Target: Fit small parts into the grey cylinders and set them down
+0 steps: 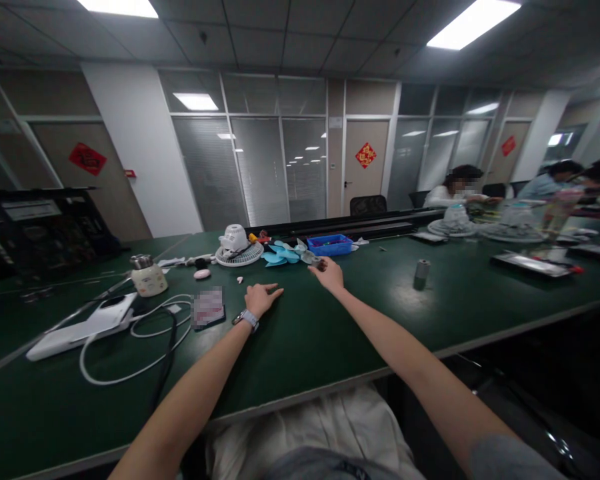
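Observation:
My left hand (263, 298), with a watch on its wrist, is over the green table (300, 347). Its fingers are stretched out and apart, with nothing in them. Farther forward, my right hand (330, 275) is closed in a pinch on a small grey part (317, 264), too blurred to name. Just beyond that hand lie light-blue fan blades (281, 253) and a blue plastic basket (336, 245) of small items. Behind my left hand sits a white fan housing with its grille (239, 252).
A grey cylinder (422, 271) stands on the right. On the left are a phone (210, 310), a white cable (97, 381), a white device (80, 333) and a cream bottle (149, 277). Co-workers (450, 193) sit at the far right near more fan parts (457, 221).

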Motion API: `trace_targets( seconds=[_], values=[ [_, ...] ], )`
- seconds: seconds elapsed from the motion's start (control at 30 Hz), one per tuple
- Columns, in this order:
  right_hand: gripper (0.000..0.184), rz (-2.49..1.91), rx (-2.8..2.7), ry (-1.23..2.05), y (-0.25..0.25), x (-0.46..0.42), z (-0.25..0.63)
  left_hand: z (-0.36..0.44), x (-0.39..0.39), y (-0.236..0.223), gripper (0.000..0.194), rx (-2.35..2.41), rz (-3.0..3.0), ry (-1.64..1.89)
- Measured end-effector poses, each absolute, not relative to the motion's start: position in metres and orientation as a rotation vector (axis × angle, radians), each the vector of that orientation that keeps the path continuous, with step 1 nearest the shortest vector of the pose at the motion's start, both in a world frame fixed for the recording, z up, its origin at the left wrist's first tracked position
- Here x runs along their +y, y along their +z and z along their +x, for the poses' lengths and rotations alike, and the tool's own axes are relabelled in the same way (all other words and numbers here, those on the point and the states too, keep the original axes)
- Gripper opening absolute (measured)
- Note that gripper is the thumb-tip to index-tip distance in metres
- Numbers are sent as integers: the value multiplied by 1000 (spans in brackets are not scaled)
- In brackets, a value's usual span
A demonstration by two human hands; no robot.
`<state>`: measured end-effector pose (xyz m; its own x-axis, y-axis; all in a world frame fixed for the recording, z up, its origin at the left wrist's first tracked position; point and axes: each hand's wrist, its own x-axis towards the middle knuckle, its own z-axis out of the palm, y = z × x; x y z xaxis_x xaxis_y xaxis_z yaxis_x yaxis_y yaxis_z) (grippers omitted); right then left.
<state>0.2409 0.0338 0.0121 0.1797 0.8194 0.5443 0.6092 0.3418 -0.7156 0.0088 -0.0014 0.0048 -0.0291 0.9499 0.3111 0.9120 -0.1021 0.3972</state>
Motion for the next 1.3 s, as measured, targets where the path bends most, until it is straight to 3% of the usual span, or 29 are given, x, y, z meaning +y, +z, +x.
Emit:
trace_targets(
  seconds=[0.13, 0.5, 0.63, 0.73, 0.83, 0.93, 1.1, 1.3],
  values=[
    [41, -1618, -1327, 83, 15, 43, 293, 4, 5, 1, 51, 2065, 2056, 930],
    [46, -1722, -1385, 214, -5, 49, 320, 4, 11, -5, 36, 2034, 1861, 1154],
    [67, -1614, -1389, -162, 11, 32, 297, 6, 10, -4, 37, 2030, 1772, 1244],
    [53, -1275, -1767, -309, 21, 13, 255, 6, 9, -3, 39, 2016, 1719, 1300],
    [37, -1032, -2244, -132, 16, 3, 206, 7, 9, -3, 39, 2016, 1712, 1319],
    [36, -1004, -2446, 77, 1, 6, 170, 7, 9, -4, 38, 2038, 1719, 1307],
    [32, -1012, -2372, 175, -8, 11, 162, 8, 8, -4, 37, 2045, 1733, 1254],
    [25, -1108, -1988, 34, 21, 19, 210, 6, 9, -4, 39, 2017, 1747, 1225]
  ],
)
